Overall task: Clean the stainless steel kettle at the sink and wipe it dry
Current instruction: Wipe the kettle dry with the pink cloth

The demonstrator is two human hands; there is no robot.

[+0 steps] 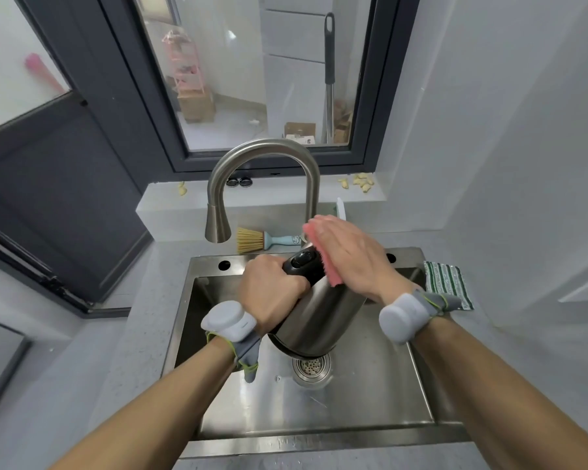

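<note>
The kettle [319, 313] is held up over the sink [370, 385], tipped so its top leans away toward the back edge. Its shiny bottom hangs right above the drain [311, 368].

The left hand [272, 293] has its fingers curled tight around the black handle [301, 266] at the top of the kettle.

The right hand [348, 256] lies flat with straight fingers close together. It presses a pink cloth [323, 256] against the upper side of the kettle. Each wrist wears a gray band with a white box on it.

The tap [265, 184] curves over the back edge of the sink. A brush [265, 239] with yellow bristles lies on the counter [133, 334] behind the sink, next to the tap. A green striped cloth [448, 283] lies on the counter by the sink's back right corner.
</note>
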